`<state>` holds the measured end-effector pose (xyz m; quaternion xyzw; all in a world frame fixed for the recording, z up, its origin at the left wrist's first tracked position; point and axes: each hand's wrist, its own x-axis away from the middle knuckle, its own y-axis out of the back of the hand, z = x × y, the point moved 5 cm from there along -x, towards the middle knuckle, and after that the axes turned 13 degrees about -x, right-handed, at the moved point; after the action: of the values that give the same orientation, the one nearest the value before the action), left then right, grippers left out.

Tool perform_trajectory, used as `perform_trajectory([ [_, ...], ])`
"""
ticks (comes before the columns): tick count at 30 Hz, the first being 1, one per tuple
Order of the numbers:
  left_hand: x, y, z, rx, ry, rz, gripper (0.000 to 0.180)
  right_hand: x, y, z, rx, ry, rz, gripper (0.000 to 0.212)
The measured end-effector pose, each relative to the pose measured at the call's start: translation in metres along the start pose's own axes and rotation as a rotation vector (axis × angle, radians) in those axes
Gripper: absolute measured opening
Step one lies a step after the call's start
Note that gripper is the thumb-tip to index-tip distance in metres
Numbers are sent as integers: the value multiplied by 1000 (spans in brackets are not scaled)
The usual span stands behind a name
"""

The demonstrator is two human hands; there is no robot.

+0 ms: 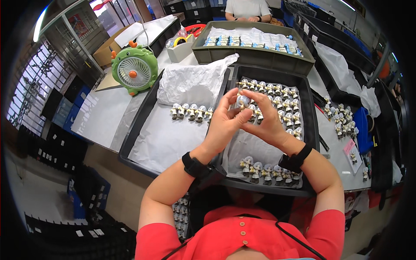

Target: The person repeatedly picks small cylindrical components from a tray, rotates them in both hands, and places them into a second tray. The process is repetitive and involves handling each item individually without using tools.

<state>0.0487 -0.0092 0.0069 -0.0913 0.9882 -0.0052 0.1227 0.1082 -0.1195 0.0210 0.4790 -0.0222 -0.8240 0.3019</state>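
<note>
Both of my hands are raised over the right black tray (310,151), pinching one small figurine (243,101) with a pale blue-white head. My left hand (225,119) grips it from the left, my right hand (266,119) from the right, with the thumbs near each other below it. Rows of similar figurines (287,104) in white and gold stand on paper in that tray, and another row (264,171) lies along its near edge. To the left, a second black tray (132,138) lined with white paper holds a short row of figurines (189,112).
A green animal-shaped fan (135,69) stands at the left. Behind the trays sits an olive bin (255,59) with blue and white figures; a person in a white top (248,8) is beyond it. More figurines (344,121), a blue object (363,129) and a pink-white card (352,156) lie at right.
</note>
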Motion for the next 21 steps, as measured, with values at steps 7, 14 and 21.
perform_trajectory([
  [7,-1,1,-4,184,49,78,53,-2,4,12,5,42,-31,76],
  [14,-2,-3,-3,373,77,133,49,0,10,10,-15,-19,-52,81],
  [21,-1,-1,-3,308,66,114,50,1,9,8,-15,-29,-39,81],
])
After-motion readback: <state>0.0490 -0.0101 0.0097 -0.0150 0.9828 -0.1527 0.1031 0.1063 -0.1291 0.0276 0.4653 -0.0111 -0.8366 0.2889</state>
